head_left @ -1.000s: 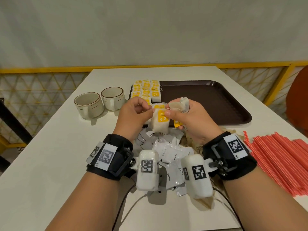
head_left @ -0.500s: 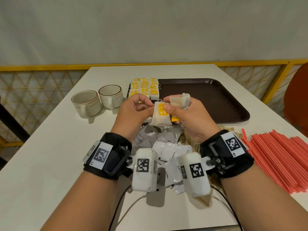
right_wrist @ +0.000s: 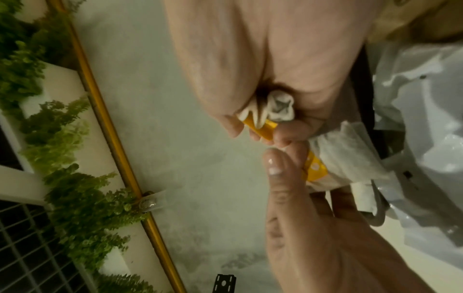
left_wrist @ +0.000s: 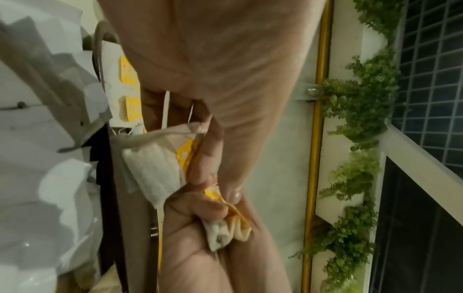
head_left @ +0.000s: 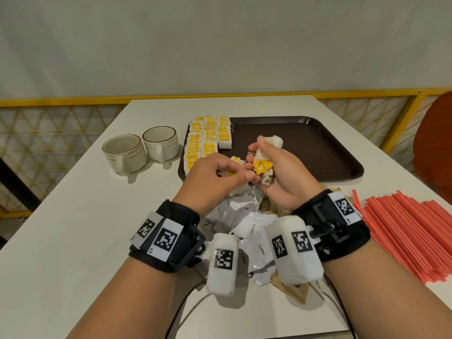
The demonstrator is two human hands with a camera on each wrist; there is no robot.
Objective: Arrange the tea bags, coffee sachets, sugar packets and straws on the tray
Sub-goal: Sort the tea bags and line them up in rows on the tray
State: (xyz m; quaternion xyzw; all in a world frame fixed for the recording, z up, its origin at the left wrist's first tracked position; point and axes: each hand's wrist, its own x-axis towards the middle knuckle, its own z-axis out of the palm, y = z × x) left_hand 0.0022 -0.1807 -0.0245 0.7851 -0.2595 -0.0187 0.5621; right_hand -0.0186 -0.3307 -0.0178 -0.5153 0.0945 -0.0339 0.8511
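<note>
Plain grey wall, yellow lattice railing, white table, perhaps an orange chair at right.

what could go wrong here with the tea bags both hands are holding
1. The right hand grips a crumpled bunch of tea bags while the left hand pinches one tea bag beside it; tangled strings may drag extras out.
2. Both hands hover over loose coffee sachets, so a dropped bag could land among them.
3. Hard pulling may tear a bag.

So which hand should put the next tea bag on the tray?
Probably the left hand: it pinches one tea bag beside the rows on the tray. The right hand grips a bunch.
</note>
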